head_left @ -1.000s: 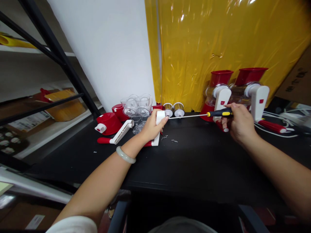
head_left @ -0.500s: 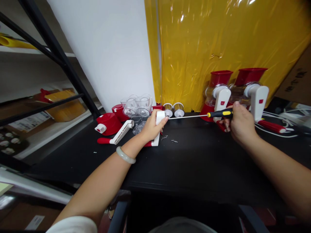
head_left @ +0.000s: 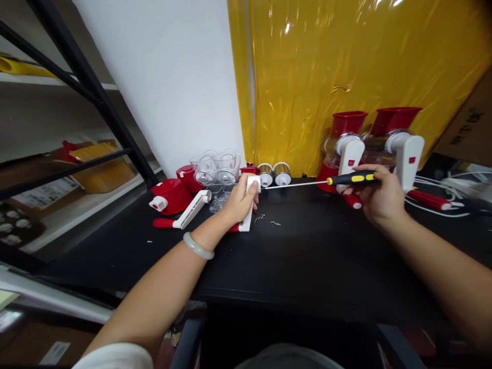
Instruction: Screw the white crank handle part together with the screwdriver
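My left hand (head_left: 241, 201) is closed around a white crank handle (head_left: 246, 224) with a red grip, held upright on the black table. In my right hand (head_left: 380, 193) is a screwdriver (head_left: 351, 178) with a black and yellow handle, lying level. Its long shaft points left, and the tip meets the upper end of the crank handle; the exact contact is too small to make out. Several small screws (head_left: 275, 223) lie on the table just right of the crank handle. A second white crank handle (head_left: 191, 211) with a red grip rests left of my left hand.
Red grater bases (head_left: 171, 195) and clear plastic housings (head_left: 226, 164) stand at the back left. Metal grater drums (head_left: 282, 174) sit behind the screwdriver shaft. Two assembled rotary graters (head_left: 351, 148) stand at the right, near white cables (head_left: 438, 197). A black shelf frame (head_left: 115, 118) borders the left.
My right hand's fingers have loosened and spread along the screwdriver handle, shifting slightly right. The left hand still holds the crank handle in nearly the same place.
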Available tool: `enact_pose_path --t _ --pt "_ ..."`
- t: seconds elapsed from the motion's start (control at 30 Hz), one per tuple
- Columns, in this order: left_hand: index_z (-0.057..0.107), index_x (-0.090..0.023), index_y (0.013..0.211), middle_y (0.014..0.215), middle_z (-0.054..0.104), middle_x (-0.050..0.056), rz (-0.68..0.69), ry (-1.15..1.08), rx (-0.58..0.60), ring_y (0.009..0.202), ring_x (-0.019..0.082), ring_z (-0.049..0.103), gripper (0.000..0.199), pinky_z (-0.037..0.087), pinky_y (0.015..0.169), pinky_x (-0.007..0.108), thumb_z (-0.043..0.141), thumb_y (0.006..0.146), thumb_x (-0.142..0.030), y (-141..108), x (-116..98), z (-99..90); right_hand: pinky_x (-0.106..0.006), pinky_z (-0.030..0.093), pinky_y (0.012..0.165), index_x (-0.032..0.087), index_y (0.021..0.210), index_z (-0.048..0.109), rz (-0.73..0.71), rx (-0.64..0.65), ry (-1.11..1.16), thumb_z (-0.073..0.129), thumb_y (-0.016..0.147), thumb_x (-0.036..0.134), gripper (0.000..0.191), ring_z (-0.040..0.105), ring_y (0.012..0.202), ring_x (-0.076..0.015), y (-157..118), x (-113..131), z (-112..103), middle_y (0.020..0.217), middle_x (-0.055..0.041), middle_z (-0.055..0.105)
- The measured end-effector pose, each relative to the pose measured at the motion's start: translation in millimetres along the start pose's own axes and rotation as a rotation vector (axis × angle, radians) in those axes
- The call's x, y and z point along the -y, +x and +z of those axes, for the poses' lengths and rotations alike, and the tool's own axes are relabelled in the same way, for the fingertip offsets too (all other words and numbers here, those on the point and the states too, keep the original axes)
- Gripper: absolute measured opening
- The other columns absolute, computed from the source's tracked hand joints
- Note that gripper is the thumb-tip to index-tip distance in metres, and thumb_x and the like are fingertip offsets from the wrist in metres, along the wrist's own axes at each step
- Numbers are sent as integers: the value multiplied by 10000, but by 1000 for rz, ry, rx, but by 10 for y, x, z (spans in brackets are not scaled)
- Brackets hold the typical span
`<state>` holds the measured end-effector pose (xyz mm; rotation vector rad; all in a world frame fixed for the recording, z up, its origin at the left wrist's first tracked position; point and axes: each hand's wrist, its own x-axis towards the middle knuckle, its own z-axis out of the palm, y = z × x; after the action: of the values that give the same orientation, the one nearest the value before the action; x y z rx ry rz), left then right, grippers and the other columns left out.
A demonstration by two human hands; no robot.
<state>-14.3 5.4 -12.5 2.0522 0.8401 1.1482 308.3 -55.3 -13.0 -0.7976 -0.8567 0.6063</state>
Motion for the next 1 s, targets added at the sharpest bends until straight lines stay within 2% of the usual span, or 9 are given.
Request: enact_pose_path --t 0.2,0.43,0.6,0.8,0.9,1.0 --pt "464 -216 1125 680 582 -40 10 3 -5 497 123 592 454 482 489 247 398 1007 -650 1 -9 1 -247 371 266 198 850 623 31 2 -27 501 726 251 182 554 342 -196 -5 12 5 504 -17 624" --pt "457 -222 1116 679 578 -42 10 8 -2 496 115 582 415 488 489 243 401 1015 -621 6 -17 2 -218 378 264 204 874 607 16 -32 -72 603 789 280 114 525 320 -156 -47 22 19 495 24 604" --pt "457 -224 1113 674 577 -44 8 2 -3 494 114 579 401 485 487 242 405 1017 -610 0 -31 6 -206 334 228 225 894 568 27 -6 -103 694 832 472 284 470 277 -144 -78 50 44 444 48 583" --pt "459 -223 1110 674 575 -47 17 9 -11 497 109 579 391 479 492 237 406 1020 -600 -1 -16 1 -186 314 244 231 818 529 -17 14 -228 650 870 638 427 395 245 -107 -104 82 53 386 72 513" --pt "458 -218 1112 679 579 -43 20 17 -9 497 112 581 403 483 496 244 405 1016 -606 -1 -17 3 -199 328 254 229 839 551 -3 -20 -245 590 904 618 396 457 276 -130 -92 54 38 428 47 563" --pt "457 -218 1126 680 580 -46 14 26 -11 499 115 582 399 487 504 249 407 1015 -598 -4 -25 3 -245 459 337 214 858 593 9 -40 -158 497 923 478 288 591 368 -172 -59 -4 23 506 6 638"
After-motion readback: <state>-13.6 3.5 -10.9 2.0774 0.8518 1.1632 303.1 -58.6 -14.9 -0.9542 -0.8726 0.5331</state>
